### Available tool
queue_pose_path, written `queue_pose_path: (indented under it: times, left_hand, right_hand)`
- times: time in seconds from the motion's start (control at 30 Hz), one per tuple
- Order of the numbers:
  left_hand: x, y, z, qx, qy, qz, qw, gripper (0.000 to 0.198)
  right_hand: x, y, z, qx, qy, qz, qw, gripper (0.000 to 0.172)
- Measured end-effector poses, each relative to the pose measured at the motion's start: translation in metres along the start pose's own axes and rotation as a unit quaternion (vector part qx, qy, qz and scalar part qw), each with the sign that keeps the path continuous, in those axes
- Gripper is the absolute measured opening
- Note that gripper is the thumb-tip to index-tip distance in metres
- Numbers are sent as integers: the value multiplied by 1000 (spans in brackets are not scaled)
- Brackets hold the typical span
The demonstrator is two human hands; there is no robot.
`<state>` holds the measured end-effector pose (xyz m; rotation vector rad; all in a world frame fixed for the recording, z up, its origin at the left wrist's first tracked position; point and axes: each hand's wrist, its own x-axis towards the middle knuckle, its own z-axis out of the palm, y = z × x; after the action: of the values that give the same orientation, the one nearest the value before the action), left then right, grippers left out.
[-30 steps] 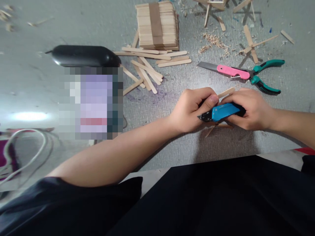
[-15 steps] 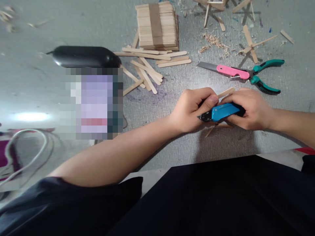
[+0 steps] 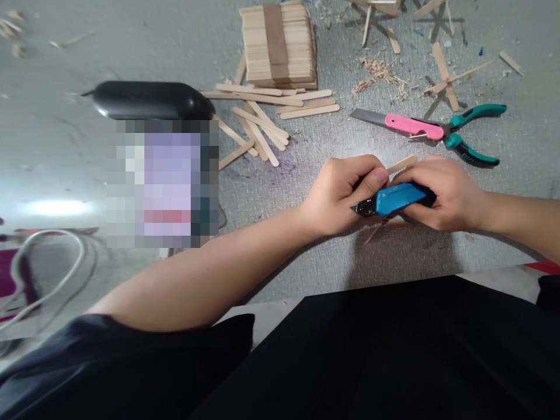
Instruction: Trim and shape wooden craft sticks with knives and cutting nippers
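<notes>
On the near side of the green-handled pliers [image 3: 475, 114], over a textured grey tabletop [image 3: 280, 251], the left hand [image 3: 343, 193] pinches a wooden craft stick [image 3: 403, 164] between thumb and curled forefinger. Its rounded free end shows past the thumb, aimed rightward and slightly away from the body, toward the pliers. The right hand [image 3: 452, 192], closer to the pliers than the left, wraps its fingers around a blue-bodied utility knife [image 3: 397, 199], whose black nose points left. From where I stand, the two long axes run nearly parallel, the knife just nearer the body than the stick. The left hand is nearer the knife's tip (too near for an onlooker's comfort); the right forefinger lies close along the stick, though I cannot tell whether it touches, nor whether the edge meets wood. To the left of the pliers lies a pink-handled blade [image 3: 413, 126], its handle reaching their head; farther off, beyond the pliers and leftward, are curled wood shavings [image 3: 380, 71].
</notes>
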<state>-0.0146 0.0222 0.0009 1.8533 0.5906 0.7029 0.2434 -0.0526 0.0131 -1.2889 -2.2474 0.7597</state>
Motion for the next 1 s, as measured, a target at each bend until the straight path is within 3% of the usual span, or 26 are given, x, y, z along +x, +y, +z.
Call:
queue_pose_path:
  times: [0.6,1.0]
  left_hand:
    - [2,5,-1,19,-16,-3,1000,68]
    - [3,3,-2,44,-31,6,999,67]
  right_hand:
    - [1,-2,-2,5,-15,7,1000,30]
    - [1,-1,-1,-17,-5,-24,1000,27]
